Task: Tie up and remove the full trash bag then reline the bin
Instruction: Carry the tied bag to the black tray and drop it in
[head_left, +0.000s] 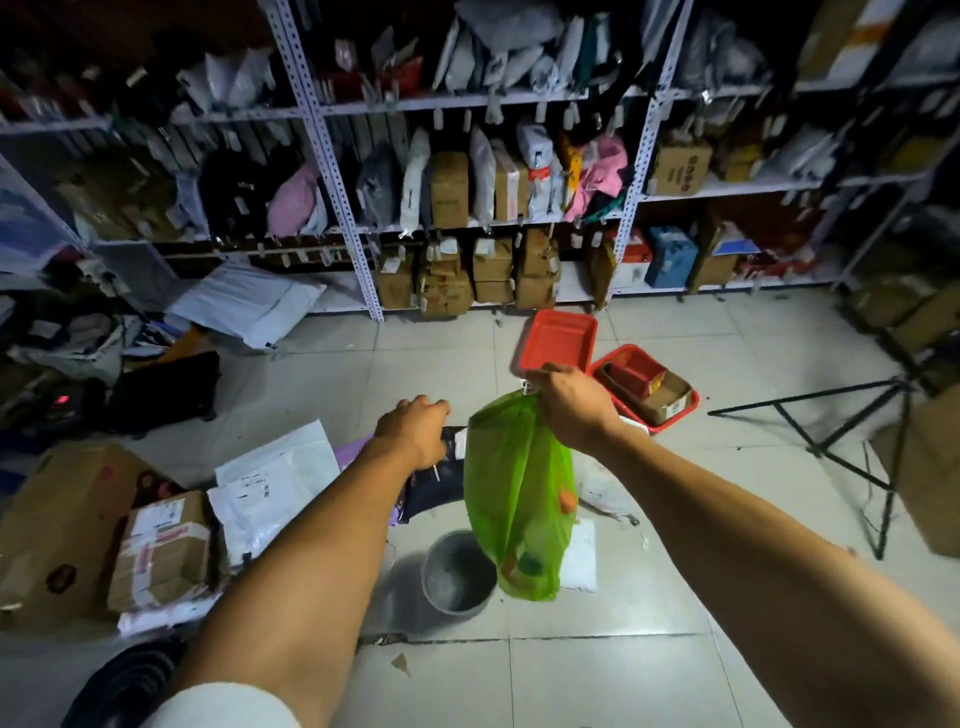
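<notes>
Green trash bag (519, 499) hangs in the air over the tiled floor (649, 649), its bottom just right of the empty grey bin (457, 574). Left hand (415, 431) hovers beside it, grip loosely curled on nothing. Right hand (569, 402) has its grip clamped on the bag's gathered neck, near red trays (561, 340).

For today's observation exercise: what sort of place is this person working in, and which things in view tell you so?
Probably a parcel storeroom or pickup depot. Metal shelving holds tagged cardboard boxes and plastic mailer bags, and more labelled parcels lie on the tiled floor.
</notes>
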